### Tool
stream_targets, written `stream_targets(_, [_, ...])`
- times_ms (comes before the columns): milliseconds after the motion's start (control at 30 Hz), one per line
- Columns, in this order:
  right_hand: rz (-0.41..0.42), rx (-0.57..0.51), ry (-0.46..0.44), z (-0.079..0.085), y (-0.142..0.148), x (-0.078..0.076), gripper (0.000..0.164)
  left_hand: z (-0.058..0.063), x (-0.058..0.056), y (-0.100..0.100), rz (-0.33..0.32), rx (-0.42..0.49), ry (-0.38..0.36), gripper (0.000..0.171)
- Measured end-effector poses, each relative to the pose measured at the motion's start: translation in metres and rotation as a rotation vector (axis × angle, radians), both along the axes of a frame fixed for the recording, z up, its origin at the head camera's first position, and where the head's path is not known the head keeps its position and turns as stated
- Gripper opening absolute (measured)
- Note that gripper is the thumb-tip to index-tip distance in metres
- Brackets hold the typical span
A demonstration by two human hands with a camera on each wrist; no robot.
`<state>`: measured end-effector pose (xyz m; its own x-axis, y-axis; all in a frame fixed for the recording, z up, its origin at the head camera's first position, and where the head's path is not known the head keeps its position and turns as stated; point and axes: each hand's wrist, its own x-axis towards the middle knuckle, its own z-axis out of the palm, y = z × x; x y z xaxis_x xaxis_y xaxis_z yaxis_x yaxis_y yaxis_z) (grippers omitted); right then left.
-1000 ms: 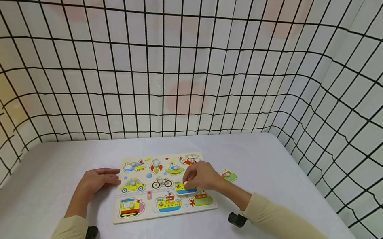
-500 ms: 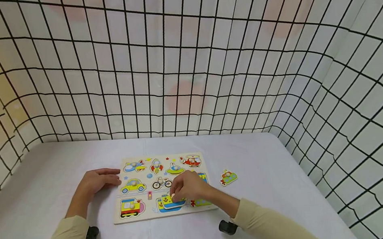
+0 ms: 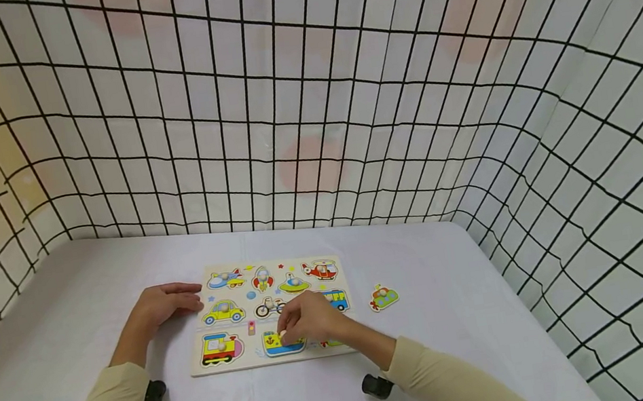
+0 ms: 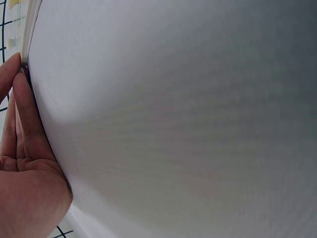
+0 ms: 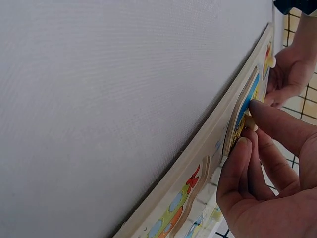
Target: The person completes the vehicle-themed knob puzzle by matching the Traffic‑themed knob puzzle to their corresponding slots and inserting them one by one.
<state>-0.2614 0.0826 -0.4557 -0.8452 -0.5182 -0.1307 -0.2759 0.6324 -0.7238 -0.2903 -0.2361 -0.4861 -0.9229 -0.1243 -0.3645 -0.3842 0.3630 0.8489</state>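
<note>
My right hand (image 3: 310, 316) pinches the pale knob of a yellow and blue ship puzzle piece (image 3: 283, 347). In the right wrist view the ship piece (image 5: 241, 111) lies against the board over the ship-shaped spot, its edge still raised, with thumb and fingertips around the knob. The wooden puzzle board (image 3: 258, 364) lies on the table. At its left edge my left hand (image 3: 159, 307) rests with extended fingers touching the rim; the left wrist view shows these fingers (image 4: 30, 111) at the board's side. A green submarine piece (image 3: 384, 297) lies to the right of the board.
Several knobbed pieces sit in the board, among them a train (image 3: 219, 348), a car (image 3: 223, 311), a helicopter (image 3: 320, 270) and a bus (image 3: 338, 299). The printed submarine spot (image 5: 173, 213) shows beside the ship. Black wire mesh (image 3: 258, 100) stands behind the white-covered table (image 3: 437, 321).
My right hand has carried the ship piece left and toward me, from below the bus onto the ship spot, and lowered it there. The left hand has stayed put.
</note>
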Motion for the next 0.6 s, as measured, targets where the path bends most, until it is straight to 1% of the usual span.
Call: stream_targets(600, [0.009,-0.002,-0.023,-0.0042,0.0006,-0.0013,0.011,0.0014,-0.0012,-0.0003,-0.012,-0.014,-0.032,0.064])
